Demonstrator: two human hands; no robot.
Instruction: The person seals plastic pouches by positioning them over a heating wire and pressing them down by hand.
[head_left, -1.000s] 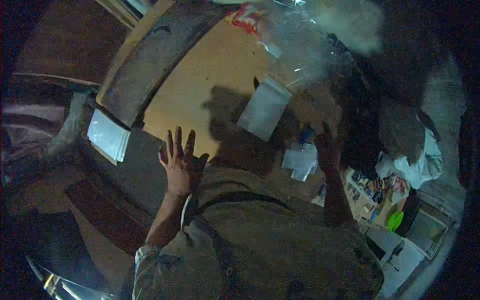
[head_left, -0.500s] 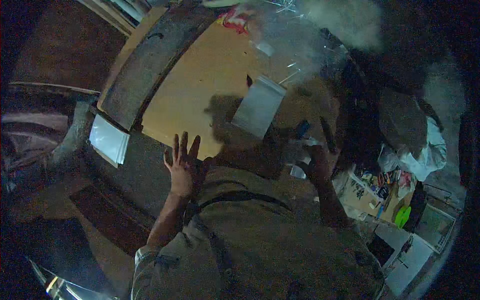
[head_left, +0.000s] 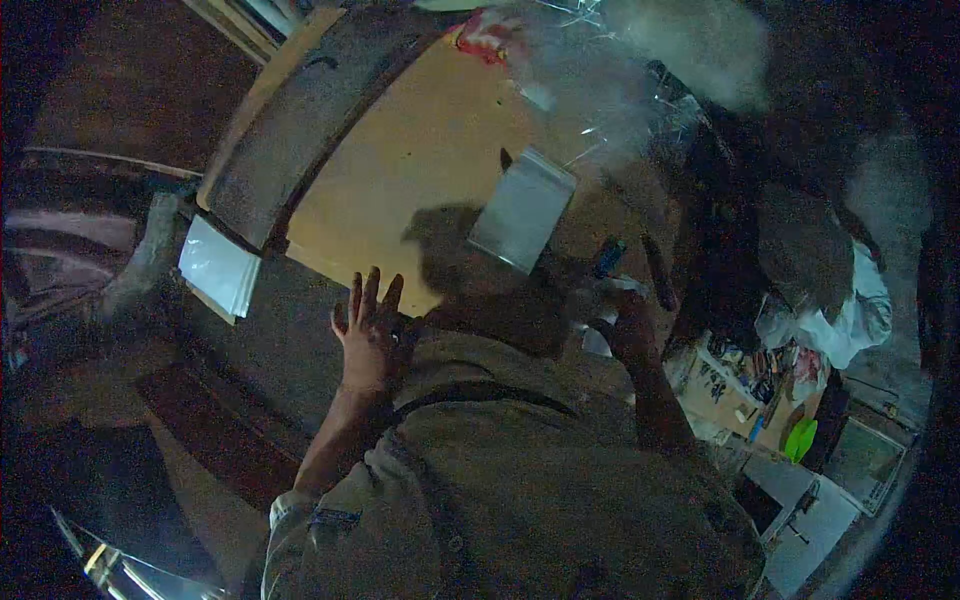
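My left hand (head_left: 368,345) is open, fingers spread, at the near edge of a tan board (head_left: 370,170). In shadow to the right, my right hand (head_left: 636,330) curls around a small clear plastic packet (head_left: 597,342); the fingers are dark and only partly visible. A stack of clear plastic bags (head_left: 523,212) lies tilted on the board between and beyond my hands. A small dark blue object (head_left: 609,257) lies just past my right hand, and a long dark object (head_left: 657,272) is beside it.
Left of the board lies a stack of white sheets or bags (head_left: 218,268), near a long dark padded strip (head_left: 310,110). Crumpled clear plastic (head_left: 600,90) and a red-and-white wrapper (head_left: 484,42) sit at the back. Cluttered small items and a bright green piece (head_left: 800,438) are at right.
The view has shifted slightly, and the head's shadow on the board has changed a little. Both hands keep nearly the same place and pose.
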